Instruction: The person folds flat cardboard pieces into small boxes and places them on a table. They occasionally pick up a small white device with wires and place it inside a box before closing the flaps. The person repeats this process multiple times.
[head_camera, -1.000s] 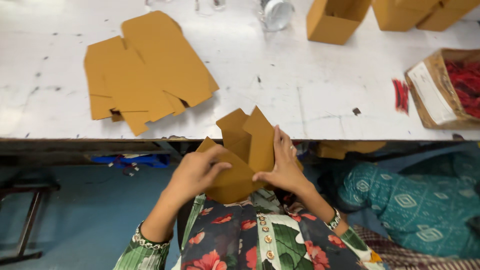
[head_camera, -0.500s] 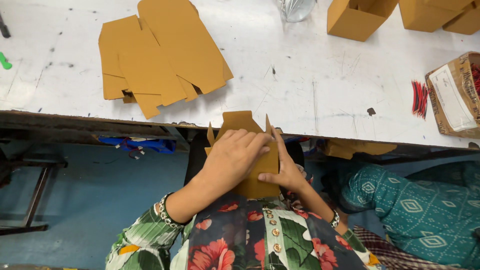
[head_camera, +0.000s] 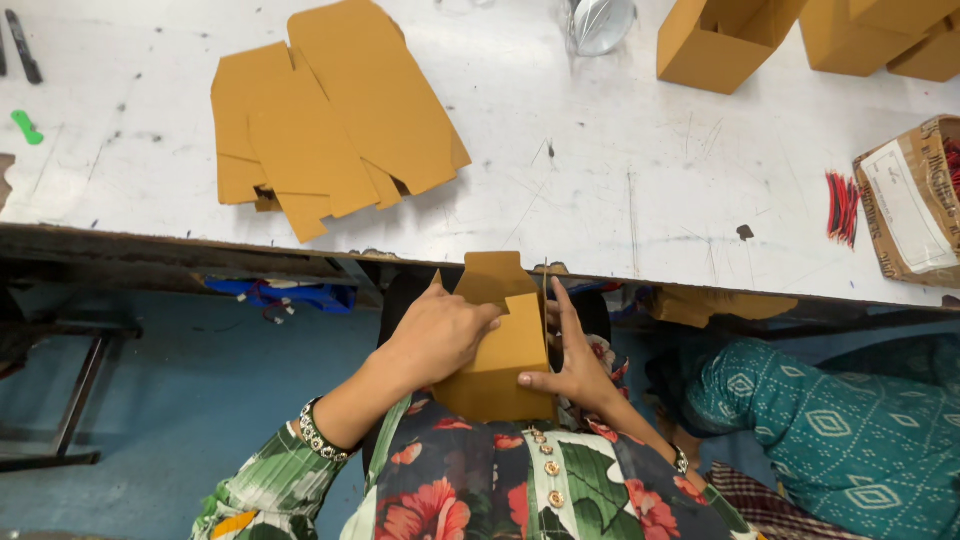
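Below the table's near edge (head_camera: 300, 245), both hands clamp one small cardboard carton (head_camera: 497, 365); left hand (head_camera: 440, 335) over its upper face, right hand (head_camera: 570, 365) flat against its side; long axis points toward the table

Bright, even light from above falls on the white worktop (head_camera: 620, 190), washing it nearly to glare, with only thin shadows under the flat cardboard sheets (head_camera: 330, 120). Below the worktop's edge the scene drops into dim shade. Focus is sharp at centre; straight lines bow slightly toward the frame's edges.
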